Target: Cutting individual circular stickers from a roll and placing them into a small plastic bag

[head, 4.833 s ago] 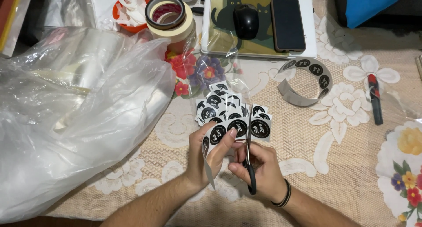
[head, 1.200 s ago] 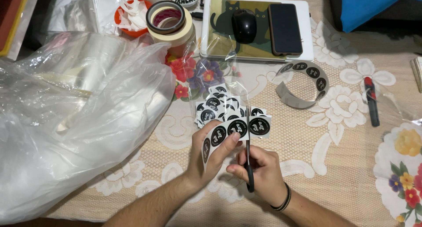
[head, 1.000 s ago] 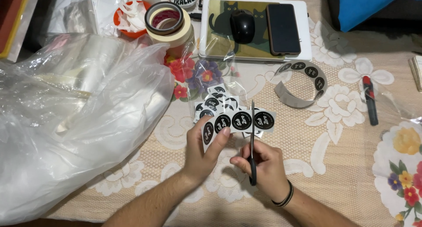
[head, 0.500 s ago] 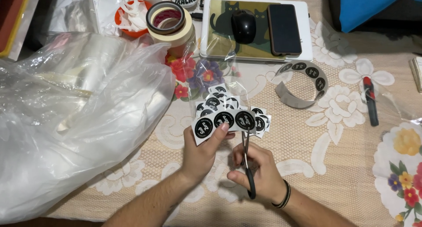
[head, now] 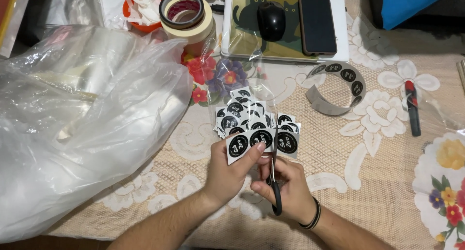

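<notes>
Most of the left side taken up by a large clear plastic bag (head: 82, 129), slumped on the bench (head: 387, 192) and pushed aside, seemingly to leave working room in the middle; lace-and-flower tablecloth (head: 378, 124) spread under everything; at the far edge, a white tray with a cat-pattern mat (head: 247, 32), parked out of the way and carrying a black mouse (head: 271, 20) and a dark phone (head: 317, 24) lying flat; just left of it, stacked rolls of tape (head: 186, 15) beside an orange bowl (head: 138, 7) of white scraps; right of centre, a curled strip of backing paper with round black stickers (head: 339, 87), apparently the supply yet to be cut; further right, a red-and-black pen-like tool (head: 412, 109), lying well apart from the work; in the middle, a loose pile of cut sticker squares (head: 244, 112), heaped just beyond the hands, likely within easy drop; left hand (head: 227, 175) closed in a pinch on a short sticker strip (head: 261, 141) of three, held up level and taut, probably to present the gap between stickers to the blades; right hand (head: 286, 189) wrapped around black-handled scissors (head: 274, 182), fingers through the loops, blades pointing up at the strip's lower edge between the second and third sticker.
</notes>
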